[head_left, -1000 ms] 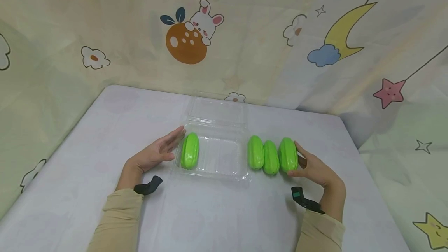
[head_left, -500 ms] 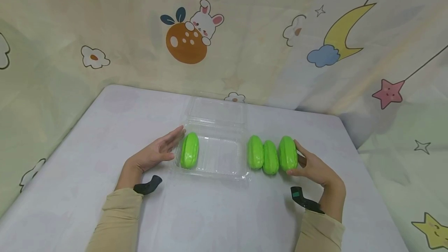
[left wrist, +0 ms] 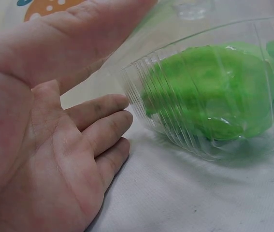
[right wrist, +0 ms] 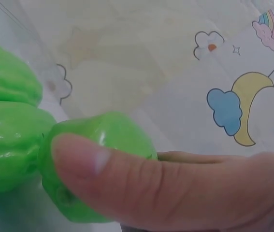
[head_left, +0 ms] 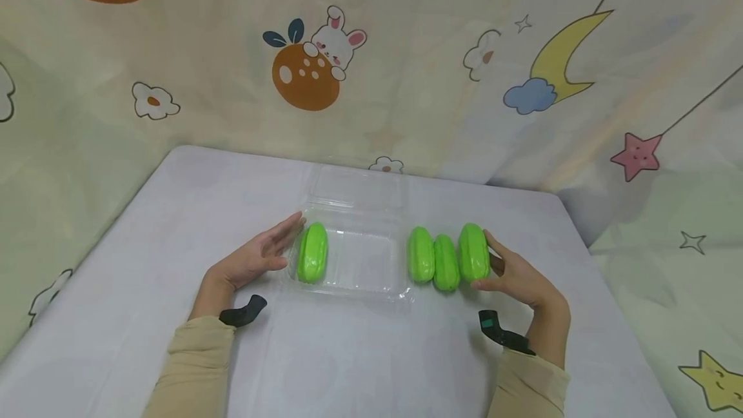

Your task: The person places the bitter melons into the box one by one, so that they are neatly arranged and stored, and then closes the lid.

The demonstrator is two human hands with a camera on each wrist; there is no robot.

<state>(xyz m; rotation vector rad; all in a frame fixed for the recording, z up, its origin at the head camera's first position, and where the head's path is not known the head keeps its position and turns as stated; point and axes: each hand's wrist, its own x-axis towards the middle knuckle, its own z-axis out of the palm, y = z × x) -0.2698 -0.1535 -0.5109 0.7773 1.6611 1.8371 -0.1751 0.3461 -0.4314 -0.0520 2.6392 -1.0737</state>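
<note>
Gourd raised slightly in right hand.

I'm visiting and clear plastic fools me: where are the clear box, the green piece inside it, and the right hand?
Clear box [head_left: 364, 260]: head view, bare middle of its floor.
Green piece inside [head_left: 313, 253]: head view, middle of its top.
Right hand [head_left: 519, 277]: head view, middle of the hand.
</note>
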